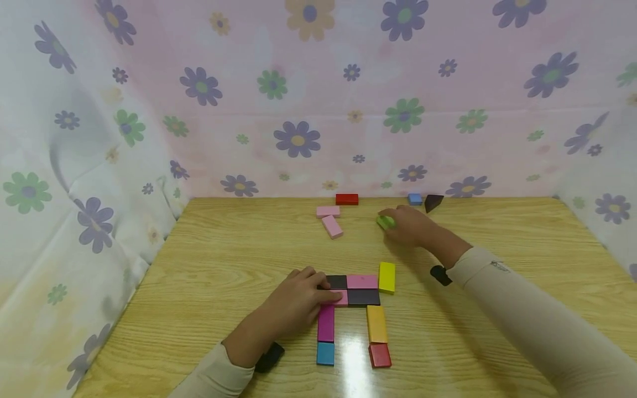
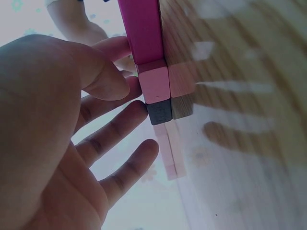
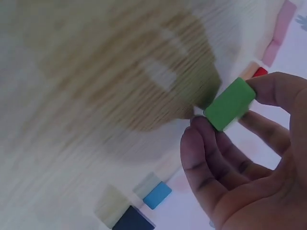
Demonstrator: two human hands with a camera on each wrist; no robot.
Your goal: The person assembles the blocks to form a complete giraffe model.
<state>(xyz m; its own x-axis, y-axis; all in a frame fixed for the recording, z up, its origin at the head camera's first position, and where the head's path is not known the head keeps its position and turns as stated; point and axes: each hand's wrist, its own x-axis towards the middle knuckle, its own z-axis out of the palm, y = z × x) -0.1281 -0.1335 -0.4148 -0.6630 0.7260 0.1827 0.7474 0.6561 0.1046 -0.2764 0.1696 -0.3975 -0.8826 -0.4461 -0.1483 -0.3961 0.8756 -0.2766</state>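
Your right hand (image 1: 408, 225) pinches a smooth green rectangular block (image 3: 230, 104) at its fingertips, over the far part of the bench (image 1: 224, 243); the block's long axis runs aslant in the right wrist view, while from the head your hand hides part of it. The relation that counts, I'd judge, is with the glossy yellow rectangular block (image 1: 387, 277): it lies straight toward you from the green one, long axis pointing your way, at the right end of the arranged group. Your left hand (image 1: 293, 301) is the nearer to that group, touching its left side with fingers loosely spread and holding nothing up. Count nine blocks there: two black rectangular blocks (image 1: 364, 297) and two pink rectangular blocks (image 1: 362, 281) in two crosswise rows, the yellow one, and two columns running toward you, a magenta rectangular block (image 1: 325, 323) then a blue squarish block (image 1: 325, 354), an amber rectangular block (image 1: 377, 324) then a red squarish block (image 1: 380, 355). Farther out sit five more: two pale pink rectangular blocks (image 1: 332, 227), one red rectangular block (image 1: 346, 199), one small blue block (image 1: 414, 199), and one dark angular block (image 1: 433, 202), its exact shape unclear.
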